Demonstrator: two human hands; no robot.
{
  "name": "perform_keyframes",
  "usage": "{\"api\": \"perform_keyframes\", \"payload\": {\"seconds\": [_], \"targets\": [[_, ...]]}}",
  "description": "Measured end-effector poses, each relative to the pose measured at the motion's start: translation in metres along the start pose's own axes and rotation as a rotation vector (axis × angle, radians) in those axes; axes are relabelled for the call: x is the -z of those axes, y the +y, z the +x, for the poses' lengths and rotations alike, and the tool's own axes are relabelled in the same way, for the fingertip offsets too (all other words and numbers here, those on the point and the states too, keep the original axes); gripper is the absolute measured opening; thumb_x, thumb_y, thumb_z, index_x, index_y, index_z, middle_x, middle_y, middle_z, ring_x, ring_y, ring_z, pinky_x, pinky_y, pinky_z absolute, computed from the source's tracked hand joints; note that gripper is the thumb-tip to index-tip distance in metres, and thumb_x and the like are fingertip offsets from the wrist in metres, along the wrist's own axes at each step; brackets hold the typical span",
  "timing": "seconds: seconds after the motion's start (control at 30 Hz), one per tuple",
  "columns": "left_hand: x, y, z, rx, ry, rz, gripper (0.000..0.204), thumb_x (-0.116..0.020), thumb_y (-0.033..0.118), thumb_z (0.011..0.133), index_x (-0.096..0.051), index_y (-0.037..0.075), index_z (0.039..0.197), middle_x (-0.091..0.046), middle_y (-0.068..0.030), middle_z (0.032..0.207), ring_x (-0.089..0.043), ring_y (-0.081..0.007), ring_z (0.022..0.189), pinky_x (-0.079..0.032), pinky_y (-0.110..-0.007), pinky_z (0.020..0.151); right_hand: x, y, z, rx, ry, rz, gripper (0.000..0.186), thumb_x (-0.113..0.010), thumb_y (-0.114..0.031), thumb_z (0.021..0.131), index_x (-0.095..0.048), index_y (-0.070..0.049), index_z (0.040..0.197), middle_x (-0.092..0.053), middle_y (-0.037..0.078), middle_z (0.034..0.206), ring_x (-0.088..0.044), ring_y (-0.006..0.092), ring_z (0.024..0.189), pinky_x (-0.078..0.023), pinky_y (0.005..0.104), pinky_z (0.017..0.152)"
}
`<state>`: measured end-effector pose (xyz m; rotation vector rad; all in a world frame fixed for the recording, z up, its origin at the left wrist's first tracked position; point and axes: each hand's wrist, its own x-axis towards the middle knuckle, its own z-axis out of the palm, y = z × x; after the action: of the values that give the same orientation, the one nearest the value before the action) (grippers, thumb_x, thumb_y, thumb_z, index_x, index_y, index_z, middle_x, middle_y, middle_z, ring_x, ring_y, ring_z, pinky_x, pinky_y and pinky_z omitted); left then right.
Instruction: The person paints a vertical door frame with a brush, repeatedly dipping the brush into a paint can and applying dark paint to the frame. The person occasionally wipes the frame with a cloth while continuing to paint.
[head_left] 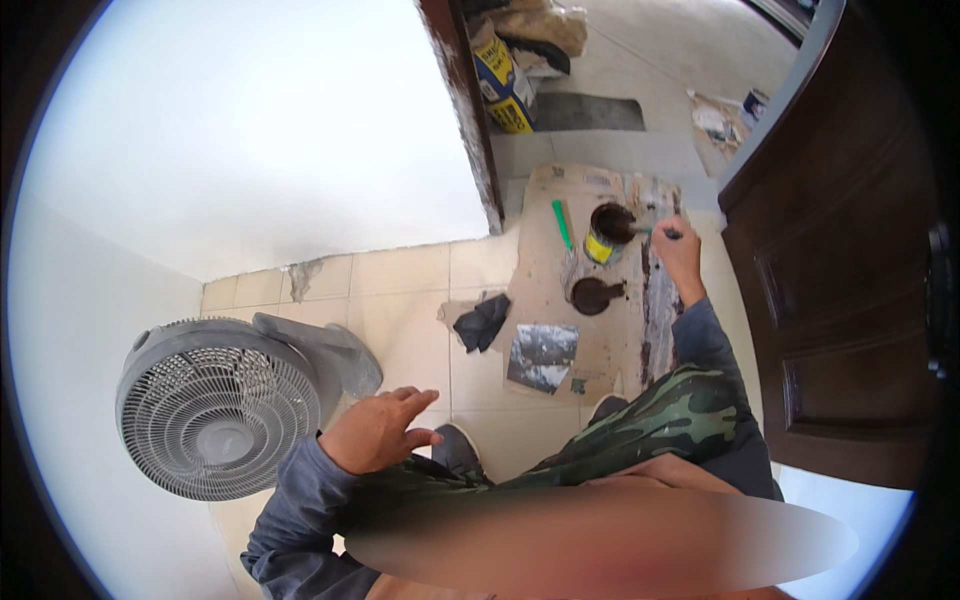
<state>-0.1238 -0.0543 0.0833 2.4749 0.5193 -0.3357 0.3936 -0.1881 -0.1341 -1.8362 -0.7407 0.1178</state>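
My right hand (676, 255) is closed on a brush (646, 229) with its end in an open tin (603, 250) of dark brown stuff. The tin stands on stained cardboard (540, 260), beside a green-handled tool (561, 222). A round lid (592, 295) coated in brown lies below the tin. A dark grey square sheet (543, 356) lies lower on the cardboard, and a crumpled black cloth (482, 322) is at its left. My left hand (385, 430) hovers over the floor near my knee, fingers apart and holding nothing.
A grey floor fan (220, 400) stands at the left beside a white wall (250, 130). A dark wooden door (810, 310) stands at the right. Through the doorway are blue-and-yellow sacks (505, 85), a dark mat (590, 112) and scraps (718, 125). Tiled floor (400, 265) surrounds the cardboard.
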Motion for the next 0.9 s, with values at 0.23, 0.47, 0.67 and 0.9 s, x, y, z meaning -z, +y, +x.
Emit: {"api": "perform_keyframes", "payload": {"seconds": [0.23, 0.47, 0.67, 0.9], "targets": [[-0.005, -0.003, -0.005, 0.021, 0.004, 0.089, 0.059, -0.068, 0.043, 0.094, -0.056, 0.005, 0.138, -0.067, -0.0206, 0.118, -0.068, -0.0419, 0.101, -0.055, -0.049, 0.086, 0.003, -0.008, -0.015, -0.232, 0.148, 0.239, 0.017, -0.07, -0.018, 0.094, -0.069, -0.001, 0.091, -0.063, 0.005, 0.066, -0.061, 0.0113, 0.054, -0.048, 0.0268, 0.049], [-0.014, -0.003, -0.009, -0.071, 0.049, 0.007, 0.059, -0.066, 0.045, 0.095, -0.056, 0.005, 0.137, -0.067, -0.0204, 0.118, -0.068, -0.0421, 0.1, -0.056, -0.047, 0.085, 0.008, 0.023, -0.018, -0.379, 0.277, 0.385, 0.025, -0.066, -0.028, 0.098, -0.066, -0.005, 0.089, -0.059, 0.004, 0.061, -0.055, 0.0135, 0.044, -0.046, 0.0289, 0.042], [-0.035, -0.005, -0.021, -0.044, 0.084, 0.049, 0.059, -0.066, 0.046, 0.095, -0.056, 0.005, 0.137, -0.067, -0.0197, 0.117, -0.069, -0.042, 0.096, -0.057, -0.048, 0.081, 0.055, 0.069, -0.015, -0.792, 0.42, 1.087, 0.027, -0.064, -0.033, 0.098, -0.062, -0.01, 0.085, -0.061, 0.005, 0.062, -0.054, 0.0149, 0.044, -0.046, 0.0269, 0.042], [-0.048, -0.001, -0.031, -0.061, 0.084, -0.034, 0.058, -0.069, 0.041, 0.094, -0.056, 0.003, 0.135, -0.067, -0.0206, 0.115, -0.068, -0.0423, 0.097, -0.056, -0.049, 0.083, 0.12, -0.079, 0.043, -0.215, 0.035, 1.404, 0.014, -0.064, -0.026, 0.099, -0.068, -0.012, 0.101, -0.069, 0.002, 0.077, -0.059, 0.0137, 0.06, -0.047, 0.0274, 0.055]]}}
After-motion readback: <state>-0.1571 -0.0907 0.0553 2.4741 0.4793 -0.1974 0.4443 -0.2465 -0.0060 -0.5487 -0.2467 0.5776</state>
